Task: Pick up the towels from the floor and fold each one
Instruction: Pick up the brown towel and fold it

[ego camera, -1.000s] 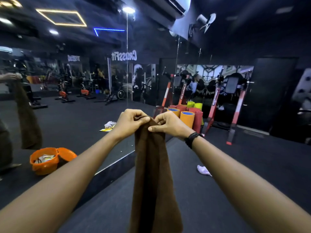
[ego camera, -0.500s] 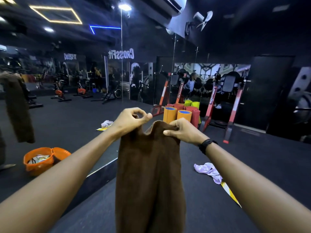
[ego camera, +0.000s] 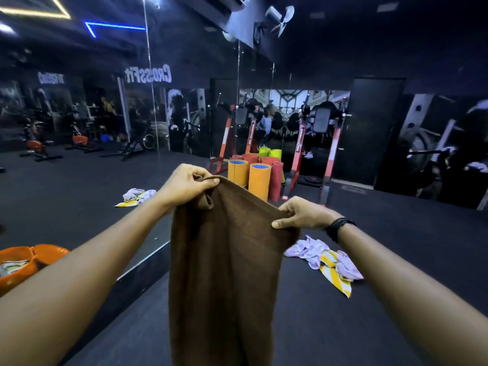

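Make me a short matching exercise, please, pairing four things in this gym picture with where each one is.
Things:
1. brown towel
2. lilac and yellow towels
3. orange basket
4. rolled mats

Places:
A. standing upright beside the red rack
B. held up by its top edge in both hands
C. at the far left edge, low down
D. crumpled on the floor under the right wrist

Pairs: 1-B, 2-D, 3-C, 4-A

A dark gym: black floor [ego camera: 396,313], a mirror wall [ego camera: 79,114] on the left reflecting exercise bikes [ego camera: 79,141] and reversed lettering. Orange rolled mats [ego camera: 260,184] stand upright by red rack posts [ego camera: 298,154]. A wall fan [ego camera: 280,18] hangs near the ceiling, beside blue strip light [ego camera: 113,26].
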